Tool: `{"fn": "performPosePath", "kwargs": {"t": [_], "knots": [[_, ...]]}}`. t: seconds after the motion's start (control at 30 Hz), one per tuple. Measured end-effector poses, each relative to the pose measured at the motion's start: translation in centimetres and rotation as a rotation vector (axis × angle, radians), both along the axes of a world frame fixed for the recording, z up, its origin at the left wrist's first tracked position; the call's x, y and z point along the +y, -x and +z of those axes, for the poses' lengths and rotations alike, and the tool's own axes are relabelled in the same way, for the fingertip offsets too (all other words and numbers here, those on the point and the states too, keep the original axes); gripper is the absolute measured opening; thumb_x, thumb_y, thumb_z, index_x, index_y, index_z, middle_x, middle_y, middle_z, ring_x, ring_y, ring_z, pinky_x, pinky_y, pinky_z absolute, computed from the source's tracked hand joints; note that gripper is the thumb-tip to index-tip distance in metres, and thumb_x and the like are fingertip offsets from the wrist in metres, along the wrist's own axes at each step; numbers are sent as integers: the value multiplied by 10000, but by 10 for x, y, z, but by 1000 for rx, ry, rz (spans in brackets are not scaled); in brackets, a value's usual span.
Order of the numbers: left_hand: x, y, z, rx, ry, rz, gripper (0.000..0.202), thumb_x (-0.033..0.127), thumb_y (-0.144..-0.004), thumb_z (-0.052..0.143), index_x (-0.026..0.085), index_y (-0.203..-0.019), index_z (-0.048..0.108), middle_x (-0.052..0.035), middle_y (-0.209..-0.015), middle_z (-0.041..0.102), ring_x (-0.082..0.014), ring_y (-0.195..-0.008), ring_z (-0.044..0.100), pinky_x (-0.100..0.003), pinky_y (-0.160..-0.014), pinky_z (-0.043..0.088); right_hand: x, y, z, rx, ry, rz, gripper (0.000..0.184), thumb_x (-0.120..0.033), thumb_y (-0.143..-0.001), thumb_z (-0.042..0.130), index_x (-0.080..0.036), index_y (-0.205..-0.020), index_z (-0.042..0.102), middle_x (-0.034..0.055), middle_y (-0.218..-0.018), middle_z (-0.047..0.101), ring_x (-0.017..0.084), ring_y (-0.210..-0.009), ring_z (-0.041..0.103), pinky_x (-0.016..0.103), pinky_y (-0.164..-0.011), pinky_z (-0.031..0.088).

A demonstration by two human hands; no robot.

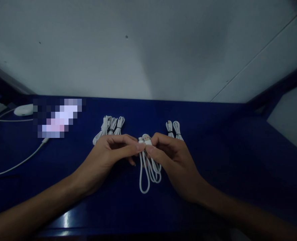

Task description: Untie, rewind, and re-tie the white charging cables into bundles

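Between my two hands is a white USB cable, folded into several loops that hang below my fingers. Its two plugs point up, side by side, at the top of the bundle. My left hand pinches the cable near the smaller plug on the left. With thumb and forefinger, my right hand grips it just below the wider USB plug, which shows an orange inside. No tie shows on this bundle. Parts of the loops are hidden behind my right fingers.
Several tied white cable bundles lie beyond my left hand, and two more bundles beyond my right. At the left are a blurred-out lit object with a cord and a white rounded device. A pale wall rises behind the blue table.
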State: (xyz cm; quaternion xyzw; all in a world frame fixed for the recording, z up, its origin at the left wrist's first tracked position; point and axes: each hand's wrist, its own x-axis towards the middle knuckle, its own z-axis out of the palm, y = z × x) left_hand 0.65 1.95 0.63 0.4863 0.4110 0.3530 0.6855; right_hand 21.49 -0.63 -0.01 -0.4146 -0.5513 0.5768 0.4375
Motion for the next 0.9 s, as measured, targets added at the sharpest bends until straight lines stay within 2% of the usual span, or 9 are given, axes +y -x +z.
{"fn": "performPosePath", "kwargs": {"t": [0.2,0.27,0.4,0.47,0.53,0.63,0.7,0.8,0.9], "knots": [[2,-3,5,-129,70,-33,206,291,-1043,713,157,-918,808,-84,-903,778,-194,-775,732,-323,-777,622,1,0,4,99,7,53,238,-346,-1086,698,-213,-889,704,12,-866,736,158,-767,694,313,-733,577],[2,-3,4,-188,107,-59,207,299,-1073,664,161,-954,762,-95,-916,780,-225,-793,760,-349,-753,647,1,1,6,116,27,48,249,-370,-1092,690,-216,-897,707,18,-887,756,159,-764,729,319,-748,612],[2,-2,-1,-197,150,-41,103,280,-1057,746,184,-1081,721,-93,-955,795,-244,-865,793,-346,-746,669,1,4,6,150,104,42,289,-403,-1128,619,-221,-912,675,22,-867,761,157,-734,748,299,-688,613],[2,-2,-2,-171,174,9,230,245,-999,830,196,-1201,733,-77,-971,796,-227,-845,789,-340,-749,671,2,4,3,189,135,26,293,-402,-1141,589,-220,-924,666,27,-873,763,157,-733,745,282,-652,593],[2,-2,-3,-155,193,-2,329,226,-972,862,202,-1282,753,-62,-978,786,-206,-845,774,-333,-778,667,3,2,-1,234,147,10,308,-426,-1143,587,-224,-921,654,17,-842,742,150,-710,718,272,-633,580],[2,-3,-2,-147,181,-146,187,268,-1054,769,175,-1209,820,-64,-994,760,-172,-894,736,-290,-850,635,5,-1,-6,256,143,11,310,-458,-1146,563,-244,-933,636,13,-817,723,168,-712,705,304,-662,601],[1,-3,-1,-143,154,-214,211,304,-1111,686,172,-1140,847,-63,-1014,746,-149,-893,700,-260,-856,614,4,-2,-6,219,131,-15,281,-450,-1147,530,-260,-971,638,35,-885,747,202,-802,746,338,-711,627],[0,-3,-1,-134,110,-199,268,345,-1132,656,180,-1103,866,-58,-1006,739,-140,-872,675,-249,-836,602,2,-3,-3,143,121,-98,202,-420,-1133,535,-279,-1048,653,59,-1034,767,236,-990,779,358,-806,652],[-1,-4,-4,-136,76,-107,268,356,-1123,676,181,-1123,880,-74,-1012,772,-165,-931,718,-273,-908,608,2,-2,-2,170,125,-105,147,-400,-1135,554,-293,-1126,654,55,-1107,771,237,-1044,779,370,-853,661]]}}
